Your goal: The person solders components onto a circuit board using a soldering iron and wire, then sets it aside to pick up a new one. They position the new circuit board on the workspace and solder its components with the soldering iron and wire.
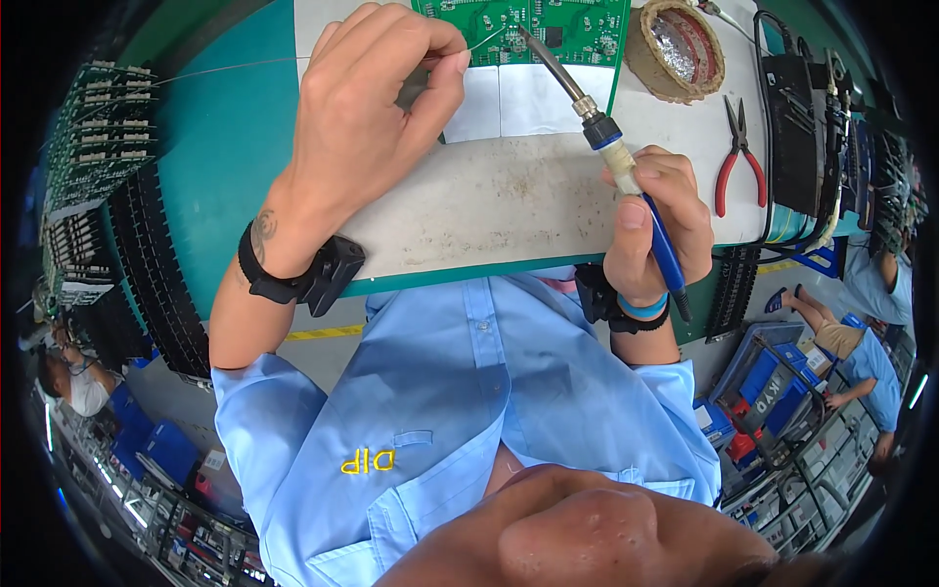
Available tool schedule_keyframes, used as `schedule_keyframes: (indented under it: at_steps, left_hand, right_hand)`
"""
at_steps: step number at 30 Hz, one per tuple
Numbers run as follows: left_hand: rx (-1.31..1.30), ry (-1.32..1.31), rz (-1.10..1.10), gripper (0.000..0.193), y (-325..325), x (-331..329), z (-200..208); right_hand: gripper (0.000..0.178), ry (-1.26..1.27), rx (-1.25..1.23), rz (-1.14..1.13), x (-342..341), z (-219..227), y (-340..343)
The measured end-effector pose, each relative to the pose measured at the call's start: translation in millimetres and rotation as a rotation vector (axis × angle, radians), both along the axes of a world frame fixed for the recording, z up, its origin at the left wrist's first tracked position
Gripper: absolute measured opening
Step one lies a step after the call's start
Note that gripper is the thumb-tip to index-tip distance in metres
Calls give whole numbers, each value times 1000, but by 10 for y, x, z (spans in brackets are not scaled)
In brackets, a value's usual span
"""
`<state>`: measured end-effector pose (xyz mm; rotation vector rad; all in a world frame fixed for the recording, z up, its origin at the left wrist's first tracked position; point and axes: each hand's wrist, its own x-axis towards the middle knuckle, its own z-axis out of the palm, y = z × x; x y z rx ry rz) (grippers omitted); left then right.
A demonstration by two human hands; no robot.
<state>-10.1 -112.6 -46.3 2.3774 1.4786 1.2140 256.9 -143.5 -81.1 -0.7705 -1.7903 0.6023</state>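
Observation:
My right hand [657,227] grips a soldering iron [611,147] with a blue handle, pen-fashion. Its metal tip slants up and left onto a green circuit board [587,57] at the top of the view. Thumb and forefinger of my left hand [377,117] are pinched on a thin solder wire [486,41], whose end reaches the board close to the iron's tip. The wire's other stretch runs off to the left. Whether tip and wire touch each other is too small to tell. White sheet-like areas lie along the board's near side.
Right of the board stands a round brown-rimmed tin [677,51] with shiny material inside. Red-handled pliers [740,161] lie beside a black boxy unit [792,127] with cables. Racked circuit boards [103,142] stand at the left. Other people are in the background on both sides.

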Motion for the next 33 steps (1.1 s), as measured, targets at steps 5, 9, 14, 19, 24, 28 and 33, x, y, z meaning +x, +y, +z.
schedule_keyframes:
  at_steps: [5,9,14,19,24,28,33]
  left_hand:
    - [11,-3,-1,10,12,2,5]
    - [17,-1,1,10,12,-3,7]
    - [45,14,-15,10,42,-20,-14]
    - [72,18,-9,10,73,-3,-24]
    - [102,30,1,11,96,10,-24]
    - [121,75,11,12,99,18,-5]
    - [170,53,-20,14,122,37,-49]
  right_hand:
    - [26,49,70,-12,-2,-27,53]
    - [27,62,63,-29,6,-36,45]
    - [28,70,37,-46,-7,-32,27]
    - [25,1,-24,-16,18,17,-14]
    - [25,22,6,-29,-3,-11,13]
    - [29,96,77,-73,-35,-37,50]
    - [27,86,52,-65,-13,-10,23]
